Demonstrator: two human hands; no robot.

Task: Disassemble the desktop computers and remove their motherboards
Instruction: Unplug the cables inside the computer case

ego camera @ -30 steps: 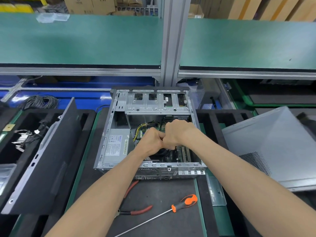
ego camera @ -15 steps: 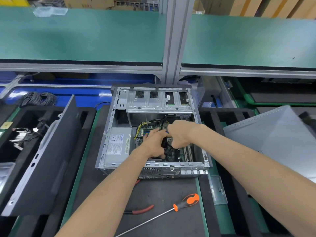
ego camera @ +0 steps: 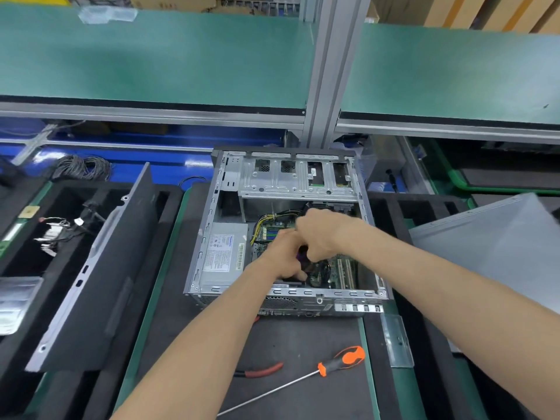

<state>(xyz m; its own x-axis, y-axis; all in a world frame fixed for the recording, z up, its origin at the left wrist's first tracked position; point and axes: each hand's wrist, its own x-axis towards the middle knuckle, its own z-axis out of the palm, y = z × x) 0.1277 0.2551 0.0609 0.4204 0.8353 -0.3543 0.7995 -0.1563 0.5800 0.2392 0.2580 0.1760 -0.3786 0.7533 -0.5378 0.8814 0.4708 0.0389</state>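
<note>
An open desktop case (ego camera: 212, 237) lies on its side on the black mat, its drive cage (ego camera: 297, 177) at the far end. A grey power supply (ego camera: 222, 253) fills its left side, and the green motherboard (ego camera: 341, 272) shows at the lower right. Both my hands are inside the case over the board. My left hand (ego camera: 283, 257) curls round a dark part with a purple patch (ego camera: 302, 256). My right hand (ego camera: 318, 234) is just above and right of it, fingers curled down onto the same part. Most of that part is hidden by my hands.
An orange-handled screwdriver (ego camera: 342, 360) and red-handled pliers (ego camera: 262, 371) lie on the mat in front of the case. A black side panel (ego camera: 100, 268) leans at the left beside a foam tray of cables (ego camera: 60, 234). A grey panel (ego camera: 491, 253) rests at the right, and a small bracket (ego camera: 397, 341) lies nearby.
My hands were knuckle to knuckle above the board. They have since dropped lower into the case, the left hand going under the right, and both now close on the dark part.
</note>
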